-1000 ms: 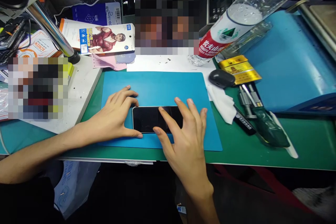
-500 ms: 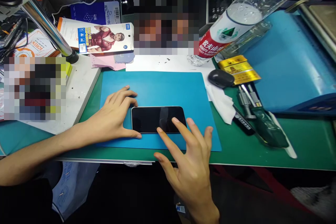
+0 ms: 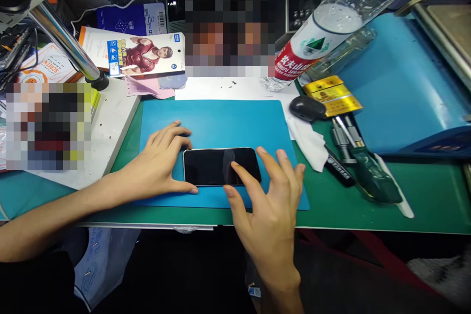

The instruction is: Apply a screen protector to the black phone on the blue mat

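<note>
A smartphone [image 3: 206, 167] with a dark, glossy screen lies face up, long side across, on a blue mat [image 3: 228, 117]. My left hand [image 3: 164, 159] braces its left end, index finger at the upper left corner and thumb along the lower edge. The other fingers of that hand rest on the mat. Over the phone's right part is my right hand [image 3: 272, 206], fingers spread and holding nothing. Its index fingertip is on or just above the screen; contact is hard to tell. The right thumb is at the phone's lower edge.
A clear plastic bottle [image 3: 305, 49] leans behind the mat. To the right are a black oval case [image 3: 307, 108], a gold packet [image 3: 333, 95], a white tissue [image 3: 312, 149], and a green-handled tool [image 3: 377, 176]. A metal lamp post [image 3: 66, 41] stands left on a white board [image 3: 119, 117].
My right hand has shifted slightly up and to the right. Its index fingertip moved from the phone's lower edge onto the screen area, and the thumb came nearer. My left hand and the phone stayed put.
</note>
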Demonstrator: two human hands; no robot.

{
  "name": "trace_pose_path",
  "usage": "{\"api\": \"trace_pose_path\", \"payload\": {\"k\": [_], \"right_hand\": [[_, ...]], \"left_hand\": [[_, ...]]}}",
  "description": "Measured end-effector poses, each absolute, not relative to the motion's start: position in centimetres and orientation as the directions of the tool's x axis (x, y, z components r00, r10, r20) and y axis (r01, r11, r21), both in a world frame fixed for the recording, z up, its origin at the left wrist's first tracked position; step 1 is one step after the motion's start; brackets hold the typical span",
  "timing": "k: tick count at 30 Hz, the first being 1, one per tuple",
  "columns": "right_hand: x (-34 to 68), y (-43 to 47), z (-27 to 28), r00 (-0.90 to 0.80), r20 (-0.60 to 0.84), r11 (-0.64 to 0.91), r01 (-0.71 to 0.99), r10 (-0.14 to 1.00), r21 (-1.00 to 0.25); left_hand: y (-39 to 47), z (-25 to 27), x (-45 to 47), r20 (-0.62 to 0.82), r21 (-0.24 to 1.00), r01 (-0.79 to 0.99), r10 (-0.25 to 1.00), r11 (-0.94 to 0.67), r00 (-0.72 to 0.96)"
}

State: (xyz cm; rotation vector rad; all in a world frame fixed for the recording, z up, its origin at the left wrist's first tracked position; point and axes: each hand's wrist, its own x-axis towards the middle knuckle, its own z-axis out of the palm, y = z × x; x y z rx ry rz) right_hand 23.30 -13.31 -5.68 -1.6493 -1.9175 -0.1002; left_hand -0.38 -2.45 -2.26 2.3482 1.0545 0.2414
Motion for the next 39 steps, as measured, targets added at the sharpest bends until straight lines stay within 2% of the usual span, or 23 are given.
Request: {"api": "trace_pose_path", "payload": {"k": [10, 21, 31, 39], "right_hand": [[21.4, -13.3, -5.2, -0.150, 0.473, 0.342, 0.872, 0.868, -0.350], [23.9, -12.9, -5.6, 0.013, 0.427, 0.157, 0.919, 0.904, -0.361], [22.1, -13.4, -5.5, -0.113, 0.452, 0.299, 0.881, 0.885, -0.367], [24.2, -13.3, -5.7, -0.031, 0.451, 0.203, 0.920, 0.892, -0.336]], "left_hand": [[-2.4, -2.4, -0.5, -0.050, 0.550, 0.632, 0.734, -0.546, 0.677], [-2.4, -2.2, -0.4, -0.064, 0.552, 0.638, 0.735, -0.537, 0.675], [-2.4, -2.3, -0.4, -0.051, 0.589, 0.622, 0.745, -0.515, 0.665], [-2.5, -2.2, -0.4, -0.068, 0.570, 0.637, 0.742, -0.520, 0.667]]}}
